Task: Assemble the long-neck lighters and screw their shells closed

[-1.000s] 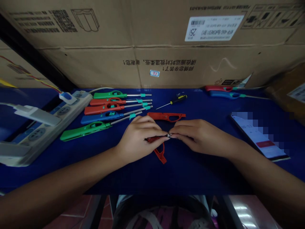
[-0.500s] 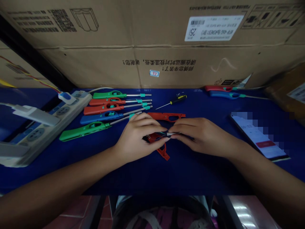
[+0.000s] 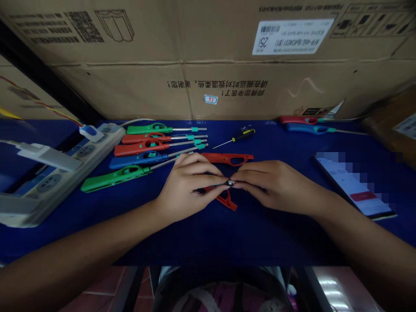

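My left hand (image 3: 191,184) and my right hand (image 3: 276,184) meet over the middle of the table, both closed in a pinch. Between their fingertips sits a small dark part with a shiny metal end (image 3: 230,183); most of it is covered by the fingers. Below the left fingers a red lighter casing half (image 3: 229,201) sticks out; whether that hand grips it I cannot tell. Just behind the hands lies another red casing half (image 3: 224,158), with its trigger loop to the right. A black and yellow screwdriver (image 3: 243,135) rests farther back.
Several long-necked lighters, such as a green one (image 3: 117,178), lie at the left beside a white power strip (image 3: 81,160). A red lighter (image 3: 299,120) and a blue lighter (image 3: 308,128) lie back right. A phone (image 3: 354,186) is at the right; a cardboard box (image 3: 130,91) stands behind.
The fingertips of both hands have drawn closer around the small dark part. The red casing half under the left hand has shifted slightly right and up.
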The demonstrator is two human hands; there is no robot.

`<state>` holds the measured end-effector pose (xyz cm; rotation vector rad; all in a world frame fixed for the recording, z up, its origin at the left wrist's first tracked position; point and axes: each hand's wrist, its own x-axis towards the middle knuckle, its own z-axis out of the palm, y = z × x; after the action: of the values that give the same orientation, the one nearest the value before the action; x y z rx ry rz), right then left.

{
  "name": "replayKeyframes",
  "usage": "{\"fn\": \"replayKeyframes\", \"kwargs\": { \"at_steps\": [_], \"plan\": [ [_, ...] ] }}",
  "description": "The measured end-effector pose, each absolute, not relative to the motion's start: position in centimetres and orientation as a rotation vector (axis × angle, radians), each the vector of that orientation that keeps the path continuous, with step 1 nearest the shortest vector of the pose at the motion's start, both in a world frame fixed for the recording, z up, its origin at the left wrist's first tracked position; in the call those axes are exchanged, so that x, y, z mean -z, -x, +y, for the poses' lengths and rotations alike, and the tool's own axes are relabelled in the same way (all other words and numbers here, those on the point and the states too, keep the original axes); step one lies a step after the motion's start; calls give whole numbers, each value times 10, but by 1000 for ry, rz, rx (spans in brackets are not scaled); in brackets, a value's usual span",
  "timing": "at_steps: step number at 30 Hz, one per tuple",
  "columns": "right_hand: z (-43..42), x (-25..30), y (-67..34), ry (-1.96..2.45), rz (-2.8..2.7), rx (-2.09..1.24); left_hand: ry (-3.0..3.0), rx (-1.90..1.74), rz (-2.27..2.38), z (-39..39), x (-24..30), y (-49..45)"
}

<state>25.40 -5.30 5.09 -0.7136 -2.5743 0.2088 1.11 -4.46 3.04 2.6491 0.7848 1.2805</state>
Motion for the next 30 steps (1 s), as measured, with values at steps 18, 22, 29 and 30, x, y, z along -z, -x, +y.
{"fn": "replayKeyframes", "kwargs": {
  "at_steps": [18, 22, 29, 30],
  "plan": [
    [-55, -46, -245, 772, -2564, -330, -2587, -1153, 895, -47, -31, -13],
    [-57, -46, -241, 807, -2535, -325, -2567, -1120, 901, -49, -32, -14],
    [-57, -47, -240, 834, -2508, -402, -2607, -1050, 899, -50, -32, -15],
    [-57, -47, -241, 833, -2510, -407, -2616, -1005, 889, -50, -32, -14]
  ]
}}
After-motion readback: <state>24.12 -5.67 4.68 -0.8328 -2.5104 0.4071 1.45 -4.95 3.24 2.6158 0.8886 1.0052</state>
